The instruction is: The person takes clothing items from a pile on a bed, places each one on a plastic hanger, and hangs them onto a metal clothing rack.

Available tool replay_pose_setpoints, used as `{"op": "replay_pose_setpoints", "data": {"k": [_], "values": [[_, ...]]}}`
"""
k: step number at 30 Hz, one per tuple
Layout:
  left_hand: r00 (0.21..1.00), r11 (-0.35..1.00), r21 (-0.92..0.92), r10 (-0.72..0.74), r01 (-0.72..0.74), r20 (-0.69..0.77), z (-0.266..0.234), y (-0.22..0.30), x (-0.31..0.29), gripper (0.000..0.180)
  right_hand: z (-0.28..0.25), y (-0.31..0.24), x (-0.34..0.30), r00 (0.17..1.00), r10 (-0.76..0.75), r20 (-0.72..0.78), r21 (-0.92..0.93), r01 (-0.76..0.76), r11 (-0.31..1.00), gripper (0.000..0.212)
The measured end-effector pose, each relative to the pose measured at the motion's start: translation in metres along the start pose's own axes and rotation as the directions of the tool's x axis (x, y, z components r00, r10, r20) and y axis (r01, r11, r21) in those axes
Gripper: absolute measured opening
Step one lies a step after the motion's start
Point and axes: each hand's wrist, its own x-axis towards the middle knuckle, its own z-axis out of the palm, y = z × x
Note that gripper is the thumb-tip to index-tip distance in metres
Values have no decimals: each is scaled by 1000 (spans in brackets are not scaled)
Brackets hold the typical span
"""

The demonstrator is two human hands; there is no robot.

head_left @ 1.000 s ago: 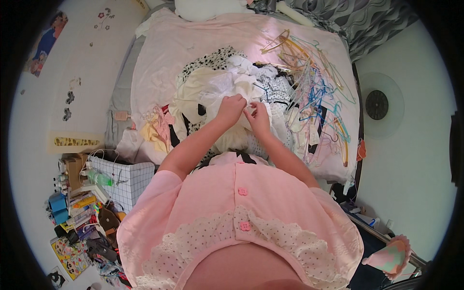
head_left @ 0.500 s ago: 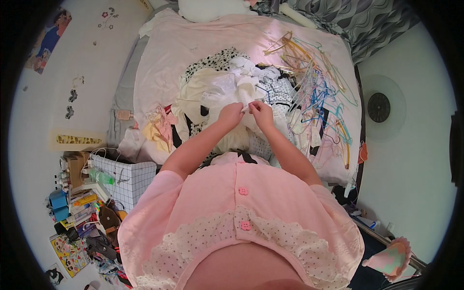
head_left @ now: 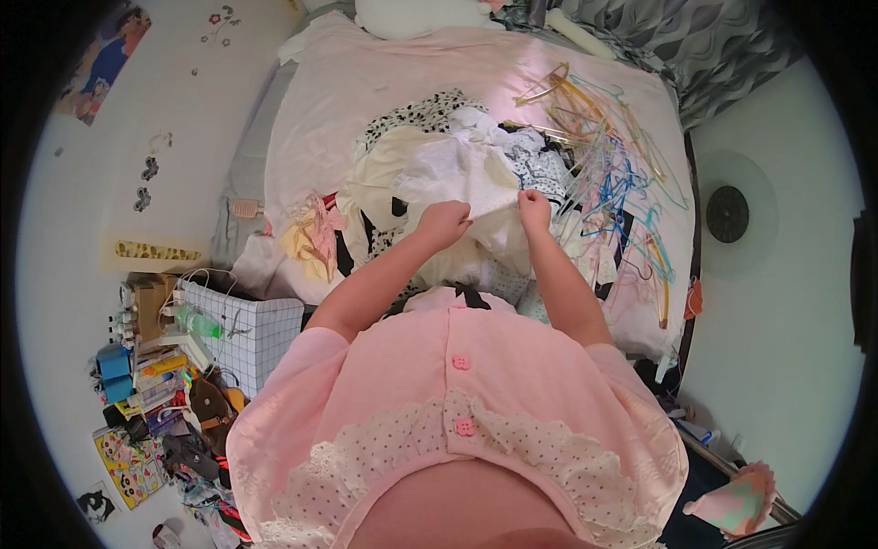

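Both of my hands pinch a white garment (head_left: 466, 178), its edge stretched between them over a heap of clothes. My left hand (head_left: 445, 223) is closed on one part of the edge, and my right hand (head_left: 534, 213) grips it farther right. Which kind of garment it is, I cannot tell. Beneath and around it lie cream cloth (head_left: 389, 165), a black-spotted white cloth (head_left: 421, 117) and a dotted white garment (head_left: 535, 165).
A tangle of coloured hangers (head_left: 613, 174) spreads over the right of the pink-sheeted bed (head_left: 338, 73). Left of the heap are pink and yellow clothes (head_left: 315, 238) and a hairbrush (head_left: 245, 209). A grid-patterned bin (head_left: 256, 339) stands by the bed's near left corner, a fan (head_left: 728, 214) at the right.
My hands have moved apart, the right one shifting to the right. The white garment, bunched before, is now spread flatter between them. The whole view has shifted slightly.
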Motion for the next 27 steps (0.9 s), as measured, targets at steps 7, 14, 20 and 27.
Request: {"op": "replay_pose_setpoints", "data": {"k": [7, 14, 20, 27], "values": [[999, 1000, -18, -4, 5, 33, -1, -5, -7, 22, 2, 13, 15, 999, 30, 46, 4, -30, 1000, 22], [997, 998, 11, -69, 70, -34, 0, -19, -9, 20, 5, 55, 17, 992, 54, 113, 243, -80, 967, 27], [978, 979, 62, -199, 195, 60, 4, -40, -13, 19, 3, 49, -26, 969, 100, 227, -177, -60, 982, 35], [987, 990, 29, -139, 137, 78, 8, -29, 3, 19, 7, 58, -28, 995, 94, -42, 33, -92, 995, 33]]}}
